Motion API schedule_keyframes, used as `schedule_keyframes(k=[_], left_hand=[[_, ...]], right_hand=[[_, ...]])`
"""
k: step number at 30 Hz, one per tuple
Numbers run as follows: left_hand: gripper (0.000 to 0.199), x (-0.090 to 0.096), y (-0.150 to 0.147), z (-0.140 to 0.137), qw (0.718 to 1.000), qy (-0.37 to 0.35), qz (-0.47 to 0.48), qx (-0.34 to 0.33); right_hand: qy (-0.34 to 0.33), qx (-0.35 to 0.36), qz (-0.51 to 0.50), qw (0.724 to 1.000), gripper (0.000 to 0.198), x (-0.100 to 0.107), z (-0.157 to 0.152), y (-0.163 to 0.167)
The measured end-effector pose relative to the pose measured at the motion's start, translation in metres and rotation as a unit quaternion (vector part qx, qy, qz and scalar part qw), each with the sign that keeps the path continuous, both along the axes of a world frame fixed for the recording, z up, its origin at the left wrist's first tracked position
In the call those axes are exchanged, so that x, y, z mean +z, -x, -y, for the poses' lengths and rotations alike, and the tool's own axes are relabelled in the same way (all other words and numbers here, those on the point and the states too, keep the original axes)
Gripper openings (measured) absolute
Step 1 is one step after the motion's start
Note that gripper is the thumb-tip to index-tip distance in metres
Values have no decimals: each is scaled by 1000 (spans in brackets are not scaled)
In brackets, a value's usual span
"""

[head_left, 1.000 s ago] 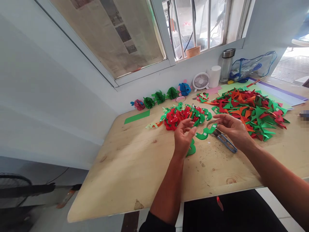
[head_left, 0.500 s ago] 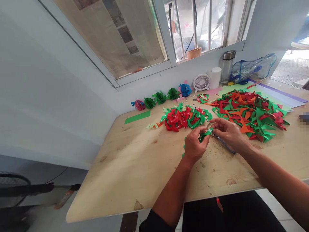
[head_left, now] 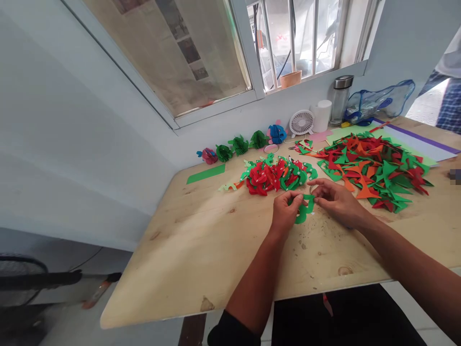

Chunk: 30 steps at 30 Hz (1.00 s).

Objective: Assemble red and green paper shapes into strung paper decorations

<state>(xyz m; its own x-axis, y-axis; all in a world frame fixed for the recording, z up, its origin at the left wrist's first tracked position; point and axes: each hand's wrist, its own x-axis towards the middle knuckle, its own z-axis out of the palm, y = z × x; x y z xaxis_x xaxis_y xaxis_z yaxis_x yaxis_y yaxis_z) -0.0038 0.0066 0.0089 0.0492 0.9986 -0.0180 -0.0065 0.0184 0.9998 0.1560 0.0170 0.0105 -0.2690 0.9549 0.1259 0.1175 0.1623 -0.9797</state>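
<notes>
A curvy green paper cut-out point(head_left: 305, 211) is held low over the wooden table. My left hand point(head_left: 285, 211) pinches its left side between thumb and fingers. At the upper right edge of the same piece, my right hand point(head_left: 333, 202) is closed in a pinch, its fingertips touching the paper. A thin pale ring shows by the right fingers, partly hidden, and I cannot make out what it is. Just beyond the hands lies a heap of red and green paper cut-outs point(head_left: 268, 177), several with small white squares on them.
A larger pile of red, orange and green scraps point(head_left: 374, 168) spreads at the right. Along the wall stand green paper balls point(head_left: 239, 145), a blue paper fish point(head_left: 276, 134), a small white fan point(head_left: 301, 123) and a glass bottle point(head_left: 341, 101). A person point(head_left: 449, 86) appears at far right.
The green cut-out has been turned and lowered, so more of its flat face shows. My left hand has shifted slightly left. A person has come into view at the right edge.
</notes>
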Motion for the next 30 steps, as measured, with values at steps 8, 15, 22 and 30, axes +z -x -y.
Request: schedule_keyframes(k=[8, 15, 22, 30], left_hand=[[19, 2, 0, 2, 993, 78, 88, -16], [21, 4, 8, -1, 992, 80, 71, -70], [35, 5, 15, -1, 977, 133, 62, -156], [24, -2, 10, -3, 989, 100, 43, -102]], right_hand=[[19, 21, -57, 998, 46, 1, 0, 1], [25, 10, -59, 998, 44, 0, -1, 0], [7, 9, -31, 999, 41, -1, -3, 0], [-28, -7, 21, 999, 38, 0, -3, -2]])
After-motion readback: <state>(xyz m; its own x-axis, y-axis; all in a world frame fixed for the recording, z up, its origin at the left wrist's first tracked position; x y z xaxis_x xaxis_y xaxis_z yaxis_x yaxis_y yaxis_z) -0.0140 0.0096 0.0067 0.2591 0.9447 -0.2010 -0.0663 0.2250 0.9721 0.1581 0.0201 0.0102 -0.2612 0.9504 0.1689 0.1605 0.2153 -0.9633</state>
